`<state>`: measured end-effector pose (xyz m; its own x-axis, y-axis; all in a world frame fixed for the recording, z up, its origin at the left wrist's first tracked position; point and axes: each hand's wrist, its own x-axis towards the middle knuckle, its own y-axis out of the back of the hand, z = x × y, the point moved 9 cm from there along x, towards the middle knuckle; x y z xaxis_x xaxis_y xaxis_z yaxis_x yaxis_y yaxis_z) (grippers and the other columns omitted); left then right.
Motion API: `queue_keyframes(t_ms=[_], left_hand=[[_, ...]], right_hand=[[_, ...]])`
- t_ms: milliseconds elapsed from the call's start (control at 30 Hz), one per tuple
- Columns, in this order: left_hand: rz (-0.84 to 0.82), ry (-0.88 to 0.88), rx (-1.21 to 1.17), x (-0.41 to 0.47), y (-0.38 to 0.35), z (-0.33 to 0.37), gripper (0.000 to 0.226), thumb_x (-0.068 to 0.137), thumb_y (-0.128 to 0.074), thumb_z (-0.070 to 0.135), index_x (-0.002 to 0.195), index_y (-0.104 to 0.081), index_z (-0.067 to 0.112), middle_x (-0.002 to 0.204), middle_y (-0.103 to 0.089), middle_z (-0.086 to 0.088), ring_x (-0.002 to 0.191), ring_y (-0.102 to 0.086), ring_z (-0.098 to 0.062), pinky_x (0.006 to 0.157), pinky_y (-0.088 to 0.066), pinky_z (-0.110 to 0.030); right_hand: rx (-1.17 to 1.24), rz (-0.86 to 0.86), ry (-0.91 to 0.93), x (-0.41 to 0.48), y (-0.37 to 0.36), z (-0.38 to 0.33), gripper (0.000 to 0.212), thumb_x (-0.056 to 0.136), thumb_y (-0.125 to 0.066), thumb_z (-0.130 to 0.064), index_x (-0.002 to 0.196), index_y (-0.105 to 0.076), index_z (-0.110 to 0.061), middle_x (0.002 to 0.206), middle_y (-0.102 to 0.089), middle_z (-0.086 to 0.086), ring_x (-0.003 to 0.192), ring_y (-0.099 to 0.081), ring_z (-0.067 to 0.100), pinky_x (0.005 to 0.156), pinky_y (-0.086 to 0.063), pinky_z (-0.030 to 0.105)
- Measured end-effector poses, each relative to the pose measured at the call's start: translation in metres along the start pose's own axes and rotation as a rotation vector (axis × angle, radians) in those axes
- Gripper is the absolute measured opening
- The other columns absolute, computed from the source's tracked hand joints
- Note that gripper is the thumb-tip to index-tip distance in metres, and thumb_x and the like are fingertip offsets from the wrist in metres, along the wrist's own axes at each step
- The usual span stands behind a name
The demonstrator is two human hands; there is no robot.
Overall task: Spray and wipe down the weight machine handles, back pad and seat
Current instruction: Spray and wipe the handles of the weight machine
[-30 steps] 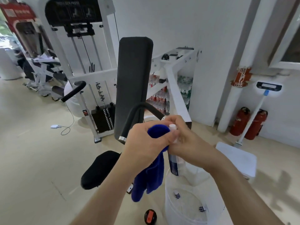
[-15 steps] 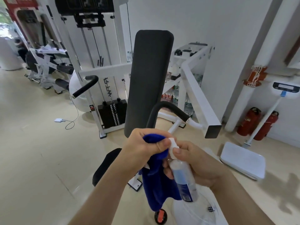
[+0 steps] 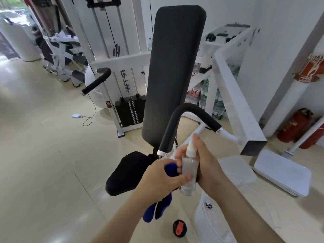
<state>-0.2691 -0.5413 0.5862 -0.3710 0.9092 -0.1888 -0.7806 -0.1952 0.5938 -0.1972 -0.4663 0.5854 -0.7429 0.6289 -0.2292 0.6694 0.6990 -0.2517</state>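
The weight machine's tall black back pad (image 3: 173, 67) stands upright ahead, with the black seat (image 3: 126, 174) below it. A curved black right handle (image 3: 184, 116) arcs in front of the pad; the left handle (image 3: 97, 81) sticks out at the left. My left hand (image 3: 157, 179) grips a blue cloth (image 3: 157, 210) that hangs below it, and its thumb touches the bottle. My right hand (image 3: 205, 163) holds a small clear spray bottle (image 3: 188, 171) upright, its white nozzle just below the right handle's lower end.
A black weight stack (image 3: 129, 113) sits behind the pad inside the white frame (image 3: 233, 95). A white scale (image 3: 280, 174) and red fire extinguishers (image 3: 294, 127) are at the right. A white basket (image 3: 215, 223) and a black-red cap (image 3: 179, 228) lie on the floor near me.
The view moved closer to the machine. The bottle turned upright and rose toward the right handle, and my left hand dropped slightly with the cloth.
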Motion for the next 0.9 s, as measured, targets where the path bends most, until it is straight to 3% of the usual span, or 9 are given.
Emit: queue_keyframes(t_ms=[133, 200, 300, 367, 467, 567, 700, 800, 900], left_hand=[[-0.07, 0.066, -0.045, 0.017, -0.008, -0.015, 0.05, 0.065, -0.066, 0.066, 0.087, -0.069, 0.021, 0.075, -0.071, -0.003, 0.07, -0.067, -0.024, 0.071, -0.056, -0.038], [-0.094, 0.09, -0.041, 0.025, -0.008, -0.026, 0.036, 0.07, -0.07, 0.056, 0.088, -0.068, 0.025, 0.076, -0.072, 0.0, 0.071, -0.068, -0.02, 0.074, -0.058, -0.037], [-0.034, 0.125, -0.053, 0.036, 0.004, -0.047, 0.013, 0.079, -0.071, 0.033, 0.092, -0.067, 0.035, 0.081, -0.071, 0.009, 0.076, -0.068, -0.007, 0.074, -0.057, -0.025], [0.063, 0.156, -0.138, 0.039, 0.019, -0.059, 0.012, 0.087, -0.065, 0.026, 0.091, -0.066, 0.038, 0.081, -0.07, 0.011, 0.073, -0.065, -0.001, 0.065, -0.05, -0.014], [0.142, 0.192, -0.247, 0.043, 0.04, -0.074, 0.021, 0.097, -0.052, 0.022, 0.087, -0.064, 0.036, 0.077, -0.068, 0.009, 0.069, -0.062, -0.002, 0.059, -0.045, -0.012], [0.16, 0.151, -0.277, 0.05, 0.055, -0.077, 0.021, 0.1, -0.047, 0.023, 0.107, -0.065, 0.031, 0.086, -0.064, 0.012, 0.072, -0.062, -0.003, 0.063, -0.049, -0.014], [0.174, 0.025, -0.236, 0.058, 0.072, -0.068, 0.025, 0.099, -0.045, 0.025, 0.118, -0.059, 0.033, 0.095, -0.056, 0.007, 0.067, -0.06, 0.005, 0.054, -0.044, -0.003], [0.171, -0.024, -0.234, 0.07, 0.081, -0.072, 0.03, 0.098, -0.043, 0.03, 0.124, -0.056, 0.039, 0.098, -0.06, -0.003, 0.067, -0.062, -0.01, 0.054, -0.046, -0.012], [0.133, -0.017, -0.306, 0.078, 0.084, -0.079, 0.026, 0.098, -0.045, 0.031, 0.119, -0.057, 0.041, 0.088, -0.067, -0.001, 0.069, -0.063, -0.017, 0.062, -0.056, -0.029]], right_hand=[[-0.127, 0.169, -0.104, 0.02, 0.013, 0.015, 0.062, 0.098, -0.034, -0.049, 0.057, -0.057, -0.008, 0.054, -0.058, 0.007, 0.053, -0.058, 0.016, 0.06, -0.049, 0.026], [-0.231, 0.223, -0.112, 0.033, 0.014, 0.019, 0.06, 0.1, -0.034, -0.043, 0.058, -0.055, -0.006, 0.049, -0.056, 0.003, 0.046, -0.056, 0.01, 0.049, -0.046, 0.018], [-0.378, 0.305, -0.059, 0.049, 0.015, 0.025, 0.057, 0.1, -0.034, -0.037, 0.057, -0.054, -0.006, 0.047, -0.055, 0.001, 0.047, -0.055, 0.007, 0.051, -0.044, 0.017], [-0.428, 0.383, -0.055, 0.056, 0.019, 0.029, 0.055, 0.1, -0.035, -0.036, 0.059, -0.055, -0.006, 0.053, -0.056, 0.005, 0.053, -0.056, 0.011, 0.054, -0.043, 0.019], [-0.425, 0.458, -0.058, 0.061, 0.023, 0.032, 0.06, 0.1, -0.034, -0.045, 0.06, -0.055, -0.007, 0.056, -0.057, 0.007, 0.054, -0.056, 0.013, 0.059, -0.042, 0.022], [-0.415, 0.539, -0.033, 0.065, 0.027, 0.029, 0.062, 0.099, -0.035, -0.05, 0.057, -0.056, -0.009, 0.053, -0.057, 0.006, 0.054, -0.057, 0.015, 0.063, -0.047, 0.028], [-0.371, 0.684, 0.051, 0.065, 0.032, 0.014, 0.057, 0.089, -0.036, -0.051, 0.051, -0.055, -0.013, 0.049, -0.057, 0.003, 0.055, -0.057, 0.018, 0.068, -0.052, 0.039], [-0.296, 0.766, 0.087, 0.065, 0.033, 0.0, 0.06, 0.094, -0.037, -0.052, 0.056, -0.056, -0.009, 0.05, -0.056, 0.002, 0.052, -0.056, 0.014, 0.061, -0.049, 0.032], [-0.28, 0.782, 0.09, 0.07, 0.03, -0.009, 0.058, 0.095, -0.04, -0.049, 0.057, -0.056, -0.008, 0.053, -0.056, 0.004, 0.053, -0.056, 0.017, 0.062, -0.05, 0.033]])
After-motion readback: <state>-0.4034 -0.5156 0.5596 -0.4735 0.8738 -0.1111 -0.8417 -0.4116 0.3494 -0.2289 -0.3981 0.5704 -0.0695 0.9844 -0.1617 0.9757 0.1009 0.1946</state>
